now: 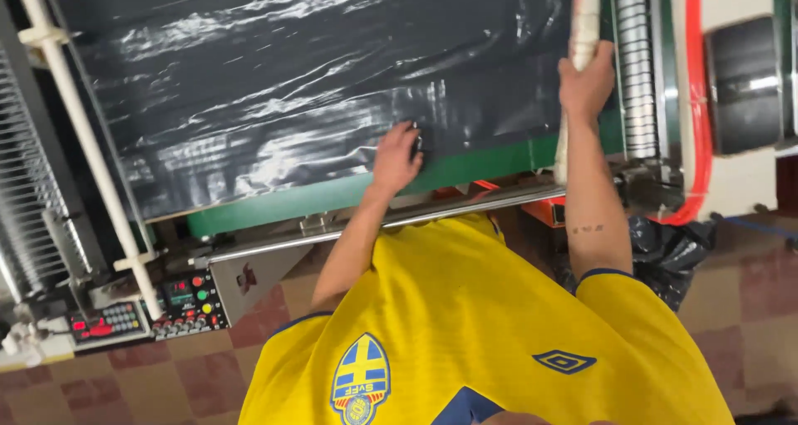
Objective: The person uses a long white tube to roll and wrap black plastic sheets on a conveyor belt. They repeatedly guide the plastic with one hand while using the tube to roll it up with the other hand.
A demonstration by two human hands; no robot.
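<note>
So my left hand point(396, 160) is flat on the near edge of the black plastic sheet point(291, 84), fingers spread, pressing not gripping, while my right hand point(587, 80) is wrapped tight around the white roller bar point(583, 17) at the sheet's right end. Sheet's lying mostly spread over the green machine bed point(332, 196) but it's wrinkly, so I'd say smoothing is maybe halfway.

The plastic film point(291, 76) is glossy black with white glare streaks; just beneath it runs a green machine bed edge point(332, 194). The roll point(584, 26) beside the film is off-white. The person's shirt point(474, 308) is yellow with dark blue trim. The floor tiles point(166, 375) form a red and tan check.
</note>
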